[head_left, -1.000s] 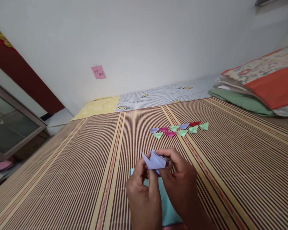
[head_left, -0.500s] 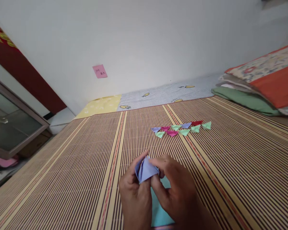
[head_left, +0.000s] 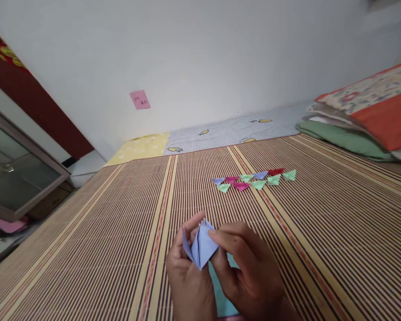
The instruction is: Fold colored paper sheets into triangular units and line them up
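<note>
Overlapping turquoise sheet [head_left: 222, 296], fingers [head_left: 223, 272], paper shapes [head_left: 258, 184] beyond

soft, dim light; wall [head_left: 200, 58] shaded grey; edges stretched, slightly blurred.

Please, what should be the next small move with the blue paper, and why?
Perhaps the left hand should gently bring the left flap toward the rest of the blue paper, because this flap stands apart, while the right hand grips the paper's right side and could steady it.
</note>
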The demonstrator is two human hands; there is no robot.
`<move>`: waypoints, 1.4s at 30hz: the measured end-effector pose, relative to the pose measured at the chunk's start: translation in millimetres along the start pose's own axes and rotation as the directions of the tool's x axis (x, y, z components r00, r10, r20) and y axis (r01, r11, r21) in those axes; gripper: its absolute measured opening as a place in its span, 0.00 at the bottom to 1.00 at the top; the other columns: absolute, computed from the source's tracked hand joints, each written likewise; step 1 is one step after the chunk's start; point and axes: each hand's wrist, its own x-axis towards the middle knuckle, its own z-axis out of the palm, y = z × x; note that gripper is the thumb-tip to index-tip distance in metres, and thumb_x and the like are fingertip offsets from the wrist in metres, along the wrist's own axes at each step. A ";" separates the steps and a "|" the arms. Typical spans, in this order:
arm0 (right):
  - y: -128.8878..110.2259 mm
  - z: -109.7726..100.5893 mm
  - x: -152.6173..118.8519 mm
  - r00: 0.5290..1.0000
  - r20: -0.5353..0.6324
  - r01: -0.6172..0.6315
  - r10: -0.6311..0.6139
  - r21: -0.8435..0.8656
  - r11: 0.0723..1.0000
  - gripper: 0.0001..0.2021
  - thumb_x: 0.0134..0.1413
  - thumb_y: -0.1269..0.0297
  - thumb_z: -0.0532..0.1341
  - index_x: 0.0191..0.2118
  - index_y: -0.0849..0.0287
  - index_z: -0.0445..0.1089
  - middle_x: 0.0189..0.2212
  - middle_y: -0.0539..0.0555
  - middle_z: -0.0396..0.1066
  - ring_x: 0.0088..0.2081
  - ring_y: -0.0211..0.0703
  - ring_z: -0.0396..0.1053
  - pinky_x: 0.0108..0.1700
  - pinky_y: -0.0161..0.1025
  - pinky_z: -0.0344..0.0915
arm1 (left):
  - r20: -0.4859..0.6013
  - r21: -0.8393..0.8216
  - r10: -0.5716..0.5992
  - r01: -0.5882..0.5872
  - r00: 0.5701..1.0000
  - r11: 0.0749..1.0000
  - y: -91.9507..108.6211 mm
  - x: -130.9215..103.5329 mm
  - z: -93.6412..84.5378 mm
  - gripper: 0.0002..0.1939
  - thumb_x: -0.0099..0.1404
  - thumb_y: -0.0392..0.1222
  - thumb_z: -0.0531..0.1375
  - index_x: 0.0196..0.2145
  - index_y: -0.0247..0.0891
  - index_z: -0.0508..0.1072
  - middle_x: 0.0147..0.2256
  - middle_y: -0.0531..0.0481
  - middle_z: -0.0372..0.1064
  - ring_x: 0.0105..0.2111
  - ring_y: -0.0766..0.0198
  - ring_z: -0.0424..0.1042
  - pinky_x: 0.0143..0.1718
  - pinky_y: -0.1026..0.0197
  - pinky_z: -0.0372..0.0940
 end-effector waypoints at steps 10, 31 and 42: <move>11.1 -13.7 9.9 0.992 -0.084 -0.089 0.094 0.060 0.994 0.13 0.62 0.81 0.57 0.44 0.56 0.70 0.36 0.53 0.72 0.40 0.43 0.73 0.41 0.40 0.71 | 0.425 -0.300 -0.183 0.328 0.887 0.895 3.4 13.5 -20.8 0.24 0.56 0.41 0.73 0.52 0.39 0.82 0.45 0.40 0.80 0.45 0.54 0.78 0.47 0.59 0.72; 12.0 -10.2 6.3 0.997 0.075 0.021 -0.021 -0.003 1.000 0.16 0.61 0.83 0.60 0.50 0.59 0.69 0.40 0.54 0.78 0.41 0.45 0.72 0.44 0.45 0.67 | 0.229 -0.493 -0.310 0.385 0.923 0.780 4.3 9.8 -7.8 0.11 0.48 0.39 0.79 0.28 0.38 0.83 0.28 0.54 0.78 0.27 0.69 0.75 0.28 0.70 0.70; 10.2 -5.6 8.2 0.994 0.109 -0.006 0.008 -0.015 1.000 0.10 0.66 0.79 0.57 0.45 0.58 0.70 0.37 0.55 0.74 0.39 0.46 0.70 0.40 0.44 0.66 | 0.319 -0.481 -0.245 0.379 0.916 0.791 -5.2 12.4 -4.2 0.07 0.56 0.40 0.74 0.30 0.34 0.83 0.24 0.51 0.75 0.24 0.68 0.73 0.29 0.68 0.70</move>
